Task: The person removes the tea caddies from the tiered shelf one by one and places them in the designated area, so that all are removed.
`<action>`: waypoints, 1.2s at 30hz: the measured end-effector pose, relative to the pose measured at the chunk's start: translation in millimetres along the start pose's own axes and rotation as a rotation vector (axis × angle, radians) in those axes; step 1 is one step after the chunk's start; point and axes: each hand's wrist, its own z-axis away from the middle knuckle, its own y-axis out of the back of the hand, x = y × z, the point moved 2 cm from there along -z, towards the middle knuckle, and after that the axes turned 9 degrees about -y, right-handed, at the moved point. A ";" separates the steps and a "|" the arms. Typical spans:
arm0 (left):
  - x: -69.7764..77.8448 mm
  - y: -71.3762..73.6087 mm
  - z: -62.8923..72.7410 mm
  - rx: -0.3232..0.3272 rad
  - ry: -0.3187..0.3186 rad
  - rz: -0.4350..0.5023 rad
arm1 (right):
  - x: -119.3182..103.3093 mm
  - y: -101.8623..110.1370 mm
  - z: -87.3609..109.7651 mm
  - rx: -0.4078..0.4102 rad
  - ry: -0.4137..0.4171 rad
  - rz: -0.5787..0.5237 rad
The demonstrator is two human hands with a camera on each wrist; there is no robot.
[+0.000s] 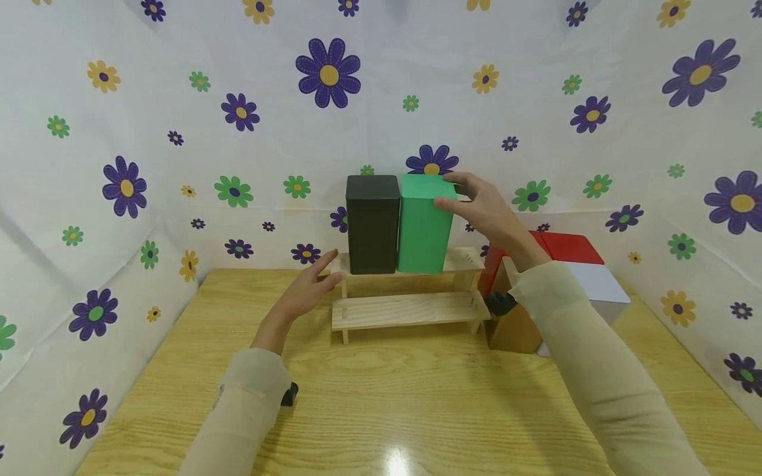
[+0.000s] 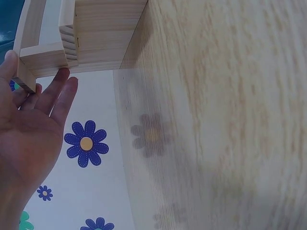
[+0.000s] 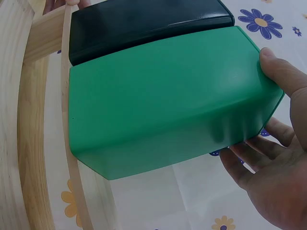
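A two-tier wooden step shelf stands on the table. On its upper tier, a black box and a green box stand upright side by side. My left hand grips the left end of the upper tier; in the left wrist view its thumb and fingers lie around the wooden end piece. My right hand holds the green box near its top right, thumb on the front face and fingers along the right side. The right wrist view shows the green box close against the black one.
Right of the shelf are a red box, a white box and a brown piece, partly behind my right forearm. A flower-print cloth hangs behind and at both sides of the wooden table.
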 end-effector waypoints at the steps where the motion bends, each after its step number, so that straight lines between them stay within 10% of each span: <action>1: 0.0 -0.1 0.1 0.000 -0.002 0.001 | 0.2 0.5 1.4 0.011 -0.005 0.011; 36: -0.1 0.0 1.6 -0.005 0.012 -0.006 | -14.3 30.2 125.0 0.022 0.108 -0.084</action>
